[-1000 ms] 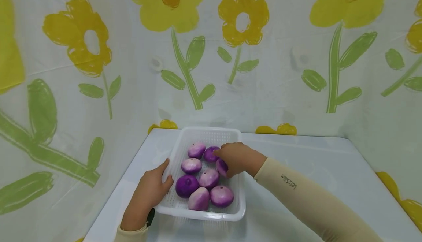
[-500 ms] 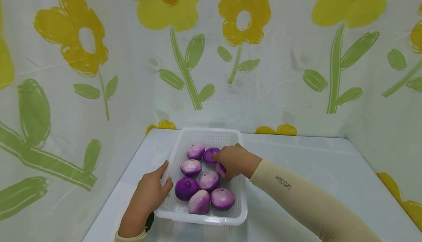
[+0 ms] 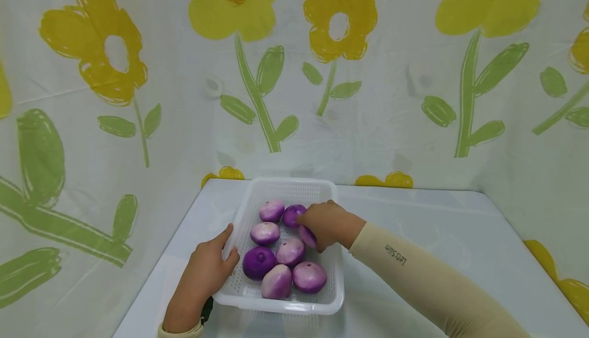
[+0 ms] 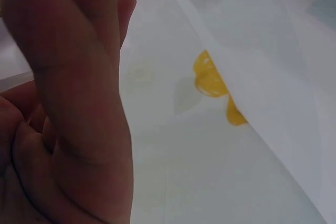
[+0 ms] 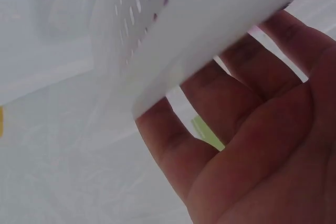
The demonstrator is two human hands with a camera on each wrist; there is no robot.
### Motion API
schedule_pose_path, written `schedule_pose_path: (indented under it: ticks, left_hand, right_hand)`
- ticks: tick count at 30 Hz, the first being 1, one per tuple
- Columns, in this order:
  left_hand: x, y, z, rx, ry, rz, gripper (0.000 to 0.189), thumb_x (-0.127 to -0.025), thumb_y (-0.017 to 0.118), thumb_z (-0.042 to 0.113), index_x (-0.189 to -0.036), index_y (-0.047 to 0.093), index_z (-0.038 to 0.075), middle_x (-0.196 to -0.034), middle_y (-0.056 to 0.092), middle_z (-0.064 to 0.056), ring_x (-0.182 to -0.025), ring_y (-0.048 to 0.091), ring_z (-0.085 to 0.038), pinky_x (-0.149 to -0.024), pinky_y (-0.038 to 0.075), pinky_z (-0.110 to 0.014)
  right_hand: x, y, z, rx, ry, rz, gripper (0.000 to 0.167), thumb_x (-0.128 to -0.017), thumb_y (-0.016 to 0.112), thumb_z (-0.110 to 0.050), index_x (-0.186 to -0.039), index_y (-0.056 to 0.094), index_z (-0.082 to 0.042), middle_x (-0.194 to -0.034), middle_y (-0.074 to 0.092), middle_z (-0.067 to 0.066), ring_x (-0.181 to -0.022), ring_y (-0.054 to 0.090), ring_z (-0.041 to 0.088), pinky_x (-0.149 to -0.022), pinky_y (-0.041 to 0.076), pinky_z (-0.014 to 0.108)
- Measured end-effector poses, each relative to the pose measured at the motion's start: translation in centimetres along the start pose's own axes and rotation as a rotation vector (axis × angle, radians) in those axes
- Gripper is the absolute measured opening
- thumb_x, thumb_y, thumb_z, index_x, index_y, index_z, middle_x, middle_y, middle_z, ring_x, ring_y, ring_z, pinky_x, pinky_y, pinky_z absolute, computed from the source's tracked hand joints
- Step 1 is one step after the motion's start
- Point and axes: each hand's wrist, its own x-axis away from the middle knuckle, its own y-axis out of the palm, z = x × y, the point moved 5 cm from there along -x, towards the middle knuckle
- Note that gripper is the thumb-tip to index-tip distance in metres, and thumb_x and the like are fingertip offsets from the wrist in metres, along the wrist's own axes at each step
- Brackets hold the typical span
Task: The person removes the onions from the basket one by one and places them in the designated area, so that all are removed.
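Note:
A white perforated plastic basket stands on the table with several peeled purple onions in it. My left hand grips its left rim, thumb over the inside and fingers along the outside. In the left wrist view those fingers extend upward beside the basket. Over the right rim my right hand reaches in, thumb and fingers round a purple onion that they partly cover. Its index finger lies close to a darker onion. The right wrist view shows the fingers passing behind the basket's rim.
The white tabletop extends to the right of the basket. A pale curtain printed with yellow flowers hangs behind the table and along both sides. Inside the basket, a dark purple onion and paler onions lie close together.
My right hand and forearm have shifted slightly left over the basket. The left hand keeps its place at the rim, and the onions' arrangement looks the same.

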Motion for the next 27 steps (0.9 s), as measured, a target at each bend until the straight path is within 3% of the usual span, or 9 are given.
schedule_pose_path:
  ticks: [5, 13, 27]
  left_hand:
    - [0.0, 0.0, -0.1, 0.010, -0.020, -0.019, 0.062, -0.100, 0.068, 0.019, -0.156, 0.049, 0.000, -0.126, 0.069, -0.031, -0.078, 0.064, -0.022, -0.077, 0.058, -0.049]
    - [0.0, 0.1, -0.3, 0.010, -0.030, -0.025, 0.062, -0.100, 0.068, 0.019, -0.156, 0.049, 0.000, -0.129, 0.068, -0.030, -0.080, 0.065, -0.022, -0.079, 0.058, -0.050]
    - [0.1, 0.2, -0.3, 0.027, -0.052, -0.043, 0.062, -0.101, 0.067, 0.020, -0.157, 0.048, 0.001, -0.136, 0.064, -0.029, -0.091, 0.070, -0.026, -0.084, 0.058, -0.054]
  right_hand:
    - [0.3, -0.9, 0.0, -0.067, -0.040, 0.029, 0.055, -0.070, 0.097, -0.024, -0.111, 0.060, -0.025, -0.082, 0.058, -0.009, -0.075, 0.057, 0.013, -0.071, 0.054, 0.032]
    - [2.1, -3.5, -0.1, -0.197, -0.096, 0.111, 0.062, -0.071, 0.093, -0.019, -0.120, 0.055, -0.023, -0.098, 0.058, -0.009, -0.089, 0.058, 0.011, -0.081, 0.054, 0.029]
    - [6.6, -5.5, 2.6, -0.307, 0.012, 0.227, 0.070, -0.070, 0.082, -0.019, -0.133, 0.054, -0.024, -0.116, 0.051, -0.005, -0.085, 0.061, 0.012, -0.074, 0.054, 0.026]
